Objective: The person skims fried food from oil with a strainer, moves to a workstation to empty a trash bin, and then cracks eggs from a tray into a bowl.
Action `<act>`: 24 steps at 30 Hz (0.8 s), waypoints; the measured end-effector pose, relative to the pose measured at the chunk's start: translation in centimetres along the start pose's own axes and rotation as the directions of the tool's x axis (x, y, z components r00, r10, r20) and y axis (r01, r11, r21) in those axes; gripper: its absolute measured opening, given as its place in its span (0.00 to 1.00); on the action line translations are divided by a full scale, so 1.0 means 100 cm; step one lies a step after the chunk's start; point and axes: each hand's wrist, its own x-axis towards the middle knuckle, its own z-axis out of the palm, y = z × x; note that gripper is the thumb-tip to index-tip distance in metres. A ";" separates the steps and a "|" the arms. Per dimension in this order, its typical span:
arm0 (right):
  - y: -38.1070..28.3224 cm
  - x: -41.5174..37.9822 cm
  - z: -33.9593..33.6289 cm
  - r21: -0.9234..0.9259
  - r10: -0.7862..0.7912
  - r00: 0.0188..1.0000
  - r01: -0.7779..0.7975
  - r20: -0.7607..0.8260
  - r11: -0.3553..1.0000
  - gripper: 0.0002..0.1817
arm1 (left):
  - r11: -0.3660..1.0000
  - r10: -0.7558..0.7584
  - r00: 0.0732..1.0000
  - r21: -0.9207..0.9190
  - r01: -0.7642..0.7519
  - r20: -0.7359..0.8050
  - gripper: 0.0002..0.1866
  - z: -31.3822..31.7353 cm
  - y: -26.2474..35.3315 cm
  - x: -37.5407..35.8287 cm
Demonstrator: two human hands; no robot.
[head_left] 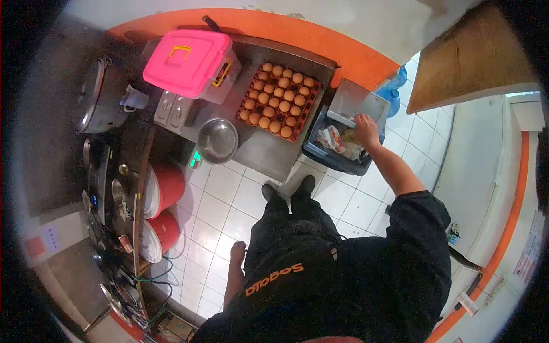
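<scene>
On the right, my right hand (367, 131) has its fingers closed over the near edge of a grey lid (350, 104), which stands raised and tilted at the back of a dark bin (331, 158). Crumpled plastic bags and wrappers (333, 140) lie inside the bin, below that hand. My left hand (238, 252) hangs low beside my left leg with its fingers curled in, and nothing shows in it. It touches no object; the nearest things are the tiled floor and the red buckets (169, 231).
A steel table (260, 157) carries an egg tray (298, 129) with many eggs, a metal bowl (217, 141) and a pink-lidded box (186, 60). Left stands a stove counter with a large pot (111, 108). Blue water bottles (391, 94) stand behind the bin.
</scene>
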 end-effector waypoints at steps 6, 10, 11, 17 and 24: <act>0.017 -0.001 -0.005 0.092 -0.040 0.999 0.037 0.027 0.995 0.20 | 0.966 -0.181 0.982 -0.198 0.167 -0.052 0.16 -0.015 0.090 0.015; 0.016 0.002 -0.033 0.213 -0.056 0.996 0.039 0.075 0.976 0.22 | 0.968 -0.175 0.982 -0.198 0.157 -0.074 0.17 -0.013 0.101 0.017; 0.016 0.003 -0.037 0.212 -0.057 0.996 0.040 0.075 0.976 0.22 | 0.964 -0.158 0.985 -0.226 0.139 -0.069 0.16 -0.012 0.099 0.016; 0.018 0.006 -0.062 0.252 -0.085 0.986 0.048 0.140 0.967 0.20 | 0.906 -0.312 0.950 -0.297 0.302 0.015 0.16 0.000 0.079 0.010; 0.016 0.009 -0.091 0.254 -0.068 0.988 0.032 0.137 0.967 0.20 | 0.993 -0.119 0.989 -0.013 0.120 0.094 0.16 0.007 0.034 0.017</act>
